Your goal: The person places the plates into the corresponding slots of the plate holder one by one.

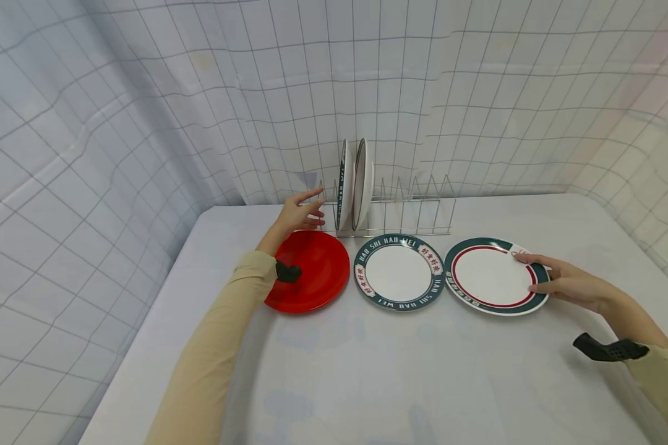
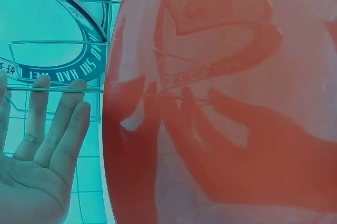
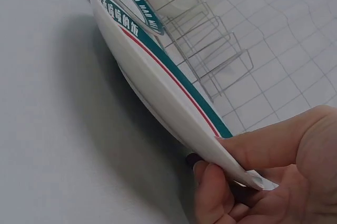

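The right hand point(image 1: 576, 284) pinched the rim of the red-ringed, green-bordered plate point(image 1: 494, 278), toward the right edge of the white table surface point(image 1: 367, 371). The left hand point(image 1: 297, 217), fingers spread, reached past the red plate point(image 1: 320, 269) to the wire dish rack point(image 1: 406, 199) along the far edge, perhaps touching it.

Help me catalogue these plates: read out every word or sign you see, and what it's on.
"HAO SHI HAO WEI", twice: middle plate.
"SHI HAO WEI": left rack plate, partly seen.
"的饭": right plate, among other Chinese characters, unclear.
Too small to read surely: the middle plate's red characters.
Red plate: none seen.
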A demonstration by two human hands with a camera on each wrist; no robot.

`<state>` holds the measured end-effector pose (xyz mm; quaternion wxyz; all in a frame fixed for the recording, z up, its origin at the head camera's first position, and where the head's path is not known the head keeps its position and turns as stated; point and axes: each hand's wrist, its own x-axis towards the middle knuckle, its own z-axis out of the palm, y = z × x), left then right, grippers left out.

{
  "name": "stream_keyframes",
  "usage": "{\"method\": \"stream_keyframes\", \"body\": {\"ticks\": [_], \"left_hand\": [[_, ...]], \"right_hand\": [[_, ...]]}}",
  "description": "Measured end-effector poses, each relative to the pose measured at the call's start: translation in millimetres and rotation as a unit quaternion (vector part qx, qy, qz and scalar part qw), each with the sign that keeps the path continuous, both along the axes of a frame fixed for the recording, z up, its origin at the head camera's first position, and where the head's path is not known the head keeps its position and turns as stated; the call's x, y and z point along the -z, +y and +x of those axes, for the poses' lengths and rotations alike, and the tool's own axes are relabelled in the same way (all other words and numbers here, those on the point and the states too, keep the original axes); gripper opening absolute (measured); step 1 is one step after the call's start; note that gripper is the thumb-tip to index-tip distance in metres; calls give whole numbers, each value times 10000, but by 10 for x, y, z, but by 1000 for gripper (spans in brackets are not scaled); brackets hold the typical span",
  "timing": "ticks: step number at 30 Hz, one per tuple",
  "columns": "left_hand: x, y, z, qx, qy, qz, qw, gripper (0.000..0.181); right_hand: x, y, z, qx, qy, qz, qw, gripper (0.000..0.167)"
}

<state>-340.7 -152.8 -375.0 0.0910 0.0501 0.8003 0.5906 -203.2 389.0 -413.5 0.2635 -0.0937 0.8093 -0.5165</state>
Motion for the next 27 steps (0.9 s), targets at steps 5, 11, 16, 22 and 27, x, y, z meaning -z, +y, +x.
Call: {"method": "stream_keyframes", "body": {"ticks": [5, 11, 16, 22, 27], "left_hand": [[11, -10, -5, 15, 25, -22, 10000, 47], [22, -12, -16, -27, 9, 28, 10000, 46], [35, -15, -25, 18, 50, -7, 10000, 47], [36, -14, -25, 3, 90, -7, 10000, 47], [36, -14, -23, 8, 103, -29, 9999, 47]], "right_hand": [[32, -13, 35, 143, 137, 18, 9998, 72], [73, -4, 102, 279, 437, 42, 9986, 70], [85, 8, 164, 284, 526, -301, 9978, 63], [87, -17, 177, 334, 420, -779, 9955, 59], [98, -53, 180, 275, 425, -869, 9949, 60]]}}
